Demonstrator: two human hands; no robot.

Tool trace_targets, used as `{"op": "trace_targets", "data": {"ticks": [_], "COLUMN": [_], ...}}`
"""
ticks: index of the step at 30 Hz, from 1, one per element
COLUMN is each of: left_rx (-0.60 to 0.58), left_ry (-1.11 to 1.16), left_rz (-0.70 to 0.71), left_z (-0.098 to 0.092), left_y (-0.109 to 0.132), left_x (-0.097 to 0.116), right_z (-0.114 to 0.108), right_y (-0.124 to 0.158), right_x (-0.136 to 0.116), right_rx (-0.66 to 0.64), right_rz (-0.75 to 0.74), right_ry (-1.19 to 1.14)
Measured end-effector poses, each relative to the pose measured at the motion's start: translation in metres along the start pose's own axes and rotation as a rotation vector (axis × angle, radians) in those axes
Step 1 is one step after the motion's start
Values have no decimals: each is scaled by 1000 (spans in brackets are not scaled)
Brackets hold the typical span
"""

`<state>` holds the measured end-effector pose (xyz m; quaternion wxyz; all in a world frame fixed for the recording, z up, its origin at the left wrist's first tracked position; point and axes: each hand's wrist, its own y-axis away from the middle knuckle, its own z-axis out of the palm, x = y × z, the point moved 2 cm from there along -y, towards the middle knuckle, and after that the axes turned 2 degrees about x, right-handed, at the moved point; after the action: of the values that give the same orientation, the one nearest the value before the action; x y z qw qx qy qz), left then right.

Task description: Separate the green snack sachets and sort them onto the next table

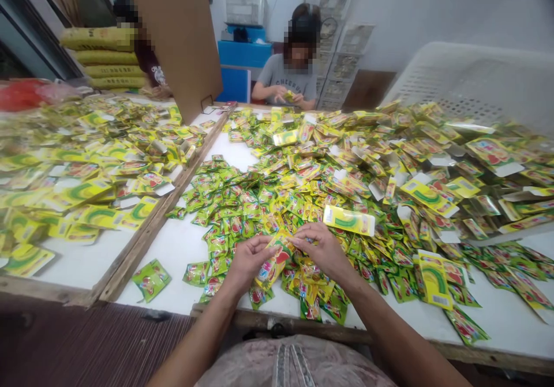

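Two hands, one packet, table edge

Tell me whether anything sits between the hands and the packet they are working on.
Nothing visible does. The left hand and the right hand both grip the yellow-green packet, fingers on its upper end. Loose sachets lie heaped under and around it on the white table, but none comes between hands and packet.

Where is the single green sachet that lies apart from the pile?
Head view, lower left: the lone sachet lies on the white table, beside the wooden divider, left of the left hand.
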<state>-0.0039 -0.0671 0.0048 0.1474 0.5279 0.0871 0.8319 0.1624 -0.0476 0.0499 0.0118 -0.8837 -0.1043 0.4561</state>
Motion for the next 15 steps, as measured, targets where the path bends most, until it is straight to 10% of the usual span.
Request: {"op": "trace_targets", "data": {"ticks": [9,15], "left_rx": [35,-29], "left_ry": [0,29], "left_rz": [12,18], "left_z": [0,4], "left_y": [2,5], "left_x": [8,5], "right_z": [12,29], "right_y": [14,19], "right_x": [-9,-14], "right_rx": [209,-35], "right_rz": [-86,-94], "right_ry": [157,99]}}
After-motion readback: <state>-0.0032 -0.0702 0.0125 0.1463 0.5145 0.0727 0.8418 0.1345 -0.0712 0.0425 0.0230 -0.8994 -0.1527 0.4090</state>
